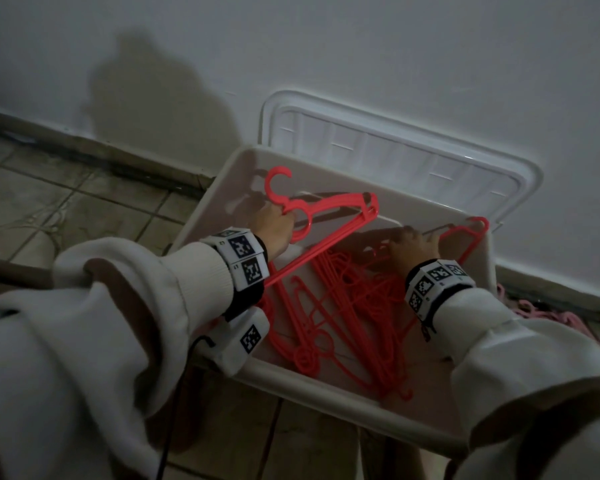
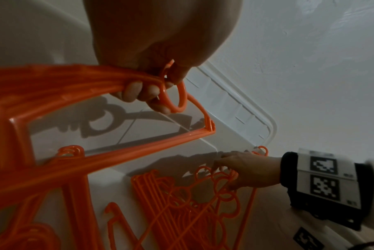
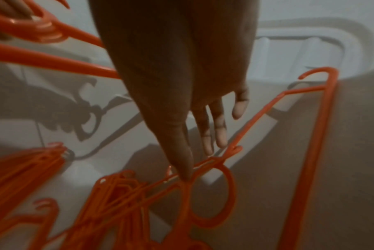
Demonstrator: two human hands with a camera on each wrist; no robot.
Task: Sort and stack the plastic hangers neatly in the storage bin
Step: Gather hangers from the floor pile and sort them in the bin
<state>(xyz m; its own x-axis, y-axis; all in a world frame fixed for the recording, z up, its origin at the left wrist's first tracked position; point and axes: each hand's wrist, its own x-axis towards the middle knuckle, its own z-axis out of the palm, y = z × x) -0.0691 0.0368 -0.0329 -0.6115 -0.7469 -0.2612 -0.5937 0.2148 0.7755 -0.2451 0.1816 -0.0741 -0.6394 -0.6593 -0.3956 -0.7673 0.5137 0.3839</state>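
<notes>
The person's left hand point(image 1: 274, 227) grips a small bundle of red hangers point(image 1: 329, 223) at the necks, fingers curled round the stems just below the hooks, as the left wrist view shows; holding them there probably keeps the hooks aligned so the set stays together as one flat stack. The bundle hangs tilted above the white storage bin point(image 1: 343, 408), its lower bar sloping down toward the near left wall. The right hand point(image 1: 413, 245) reaches into the bin with fingers straight and spread, its fingertips point(image 3: 221, 137) touching the neck of a loose hanger point(image 3: 213, 191) that lies on a jumbled heap of hangers point(image 1: 329, 313) on the bin floor; it holds nothing, and seems to be singling out the next one to add. The bin's lid point(image 1: 395, 150) leans against the wall behind, leaving the opening free. Pink hangers point(image 1: 548, 315) lie on the floor to the right, outside the bin, likely another colour to be sorted.
</notes>
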